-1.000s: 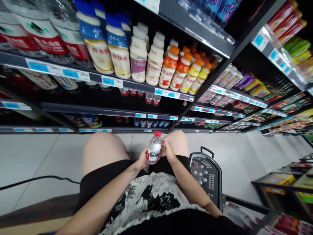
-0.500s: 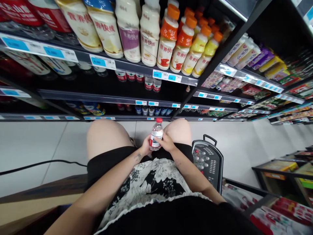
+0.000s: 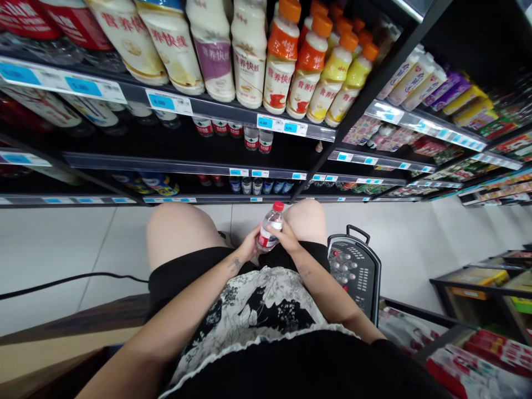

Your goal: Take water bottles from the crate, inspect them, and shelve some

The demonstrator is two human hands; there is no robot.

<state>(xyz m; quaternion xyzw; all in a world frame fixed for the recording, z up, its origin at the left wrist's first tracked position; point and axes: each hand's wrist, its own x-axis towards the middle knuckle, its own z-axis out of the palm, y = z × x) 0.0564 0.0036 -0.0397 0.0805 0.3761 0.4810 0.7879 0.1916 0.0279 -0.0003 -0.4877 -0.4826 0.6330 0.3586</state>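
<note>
in the head view, just below centre, we hold a red-capped bottle [image 3: 269, 237], tilted rightward: our left hand [image 3: 251, 243] has its fingers round the lower left side, our right hand [image 3: 286, 237] its thumb across the label. a black basket [image 3: 378, 282] of bottles stands lower right.

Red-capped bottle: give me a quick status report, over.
Left hand and right hand both holding bottle. Red cap on. Black basket on floor to the right, not between the hands.
</note>
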